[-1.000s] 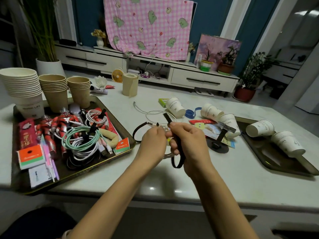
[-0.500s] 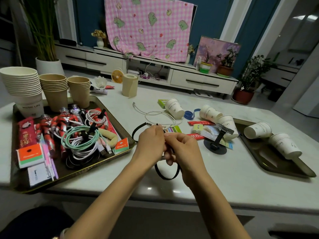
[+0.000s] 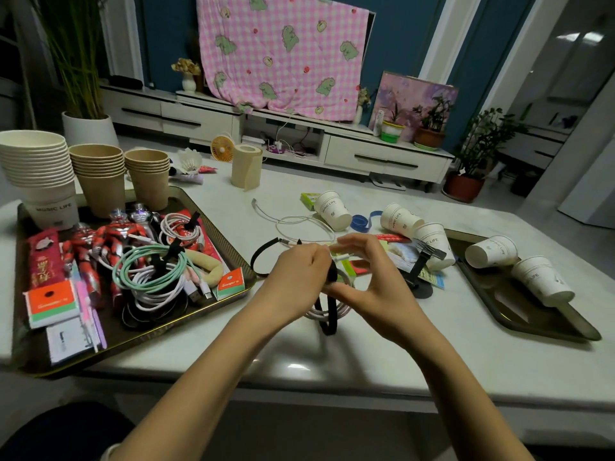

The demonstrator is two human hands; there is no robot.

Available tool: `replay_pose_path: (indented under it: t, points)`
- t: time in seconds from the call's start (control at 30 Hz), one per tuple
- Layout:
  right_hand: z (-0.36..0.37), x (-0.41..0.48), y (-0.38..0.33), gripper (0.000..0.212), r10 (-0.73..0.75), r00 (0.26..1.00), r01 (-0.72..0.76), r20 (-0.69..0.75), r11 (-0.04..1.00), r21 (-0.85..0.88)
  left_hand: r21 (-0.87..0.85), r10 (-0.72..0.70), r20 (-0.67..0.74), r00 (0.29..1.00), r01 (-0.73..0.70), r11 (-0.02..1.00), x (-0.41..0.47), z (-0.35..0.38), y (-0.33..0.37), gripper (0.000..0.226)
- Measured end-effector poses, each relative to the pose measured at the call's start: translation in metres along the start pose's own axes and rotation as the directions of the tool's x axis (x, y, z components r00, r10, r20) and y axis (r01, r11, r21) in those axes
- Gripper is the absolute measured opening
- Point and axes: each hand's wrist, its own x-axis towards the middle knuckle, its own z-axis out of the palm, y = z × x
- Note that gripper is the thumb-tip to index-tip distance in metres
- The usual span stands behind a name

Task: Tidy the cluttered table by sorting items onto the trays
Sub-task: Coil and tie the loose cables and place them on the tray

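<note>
1. Glossy white worktop (image 3: 382,344) in a living room, a tray at each end, and the action is dead centre, just above the near edge.
2. Left hand (image 3: 296,277): fingers curled tight round a coiled white charging cable (image 3: 316,315), its loops spilling out below the fist. That grip looks meant to keep the coil bunched so it cannot spring open.
3. Right hand (image 3: 376,284) arches in a C just beside it, with the thumb tip against the black fastening strap (image 3: 329,324), which crosses the coil and hangs in a loop beneath. The upper fingers are spread apart above. Whether it truly pinches the strap, I cannot tell.
4. My read is that the bundle is being strapped so it can join the brown left tray (image 3: 139,331), where a mint-green cable (image 3: 149,261) and others already lie tied the same way.
5. Over on the dark right tray (image 3: 519,311), white paper cups (image 3: 491,251) lie on their sides. A loose thin white cable (image 3: 299,224) sprawls on the worktop behind the hands.
6. Hidden: the strap's fastening sits behind the knuckles, and the right hand covers most of the small packets beyond it.
</note>
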Motion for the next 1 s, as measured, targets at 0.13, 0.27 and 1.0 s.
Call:
replay_pose_path:
  t: [0.13, 0.27, 1.0]
  points:
    - [-0.004, 0.004, 0.005, 0.029, -0.012, 0.996, 0.009, 0.088, 0.999, 0.04, 0.067, 0.072, 0.01, 0.997, -0.073, 0.995, -0.002, -0.002, 0.002, 0.04]
    - [-0.003, 0.001, 0.009, 0.017, 0.062, 0.966, -0.165, 0.251, 0.895, 0.415, 0.124, 0.127, 0.008, 0.992, -0.127, 0.984, -0.005, 0.002, 0.002, 0.041]
    - [-0.016, -0.001, 0.006, 0.025, 0.518, 0.73, -0.632, 0.446, 0.264, 0.729, 0.181, 0.295, -0.014, 0.955, -0.288, 0.94, -0.012, 0.014, 0.006, 0.04]
